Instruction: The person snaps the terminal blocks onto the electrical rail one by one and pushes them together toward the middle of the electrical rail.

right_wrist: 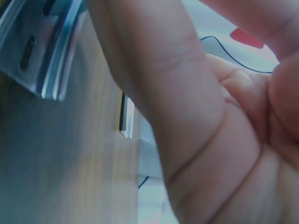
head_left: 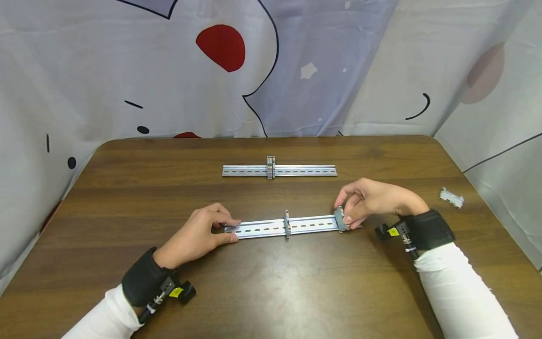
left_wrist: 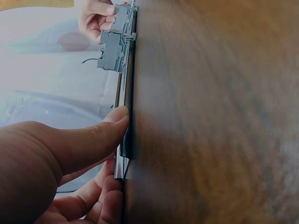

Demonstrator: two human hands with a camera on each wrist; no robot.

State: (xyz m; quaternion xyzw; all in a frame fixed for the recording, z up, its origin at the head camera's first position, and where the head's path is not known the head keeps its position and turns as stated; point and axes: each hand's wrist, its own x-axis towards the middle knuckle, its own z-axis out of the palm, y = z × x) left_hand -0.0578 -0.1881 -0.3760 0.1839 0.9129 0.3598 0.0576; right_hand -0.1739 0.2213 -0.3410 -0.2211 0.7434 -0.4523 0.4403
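Note:
A slotted metal DIN rail (head_left: 262, 229) lies across the table in front of me. My left hand (head_left: 199, 230) pinches its left end between thumb and fingers, as the left wrist view also shows. One thin grey terminal block (head_left: 287, 224) stands across the rail near its middle. At the right end, my right hand (head_left: 372, 200) grips a second grey terminal block (head_left: 340, 219) between thumb and fingers, right at the rail. The left wrist view has both blocks in line, the nearer block (left_wrist: 112, 52) partly covering the farther. In the right wrist view, fingers hide the held block.
Farther back, another DIN rail (head_left: 305, 170) carries a few terminal blocks (head_left: 271, 167) side by side near its middle. A loose light-grey block (head_left: 451, 197) lies near the table's right edge. Patterned fabric (head_left: 305, 70) hangs behind the wooden table (head_left: 275, 292).

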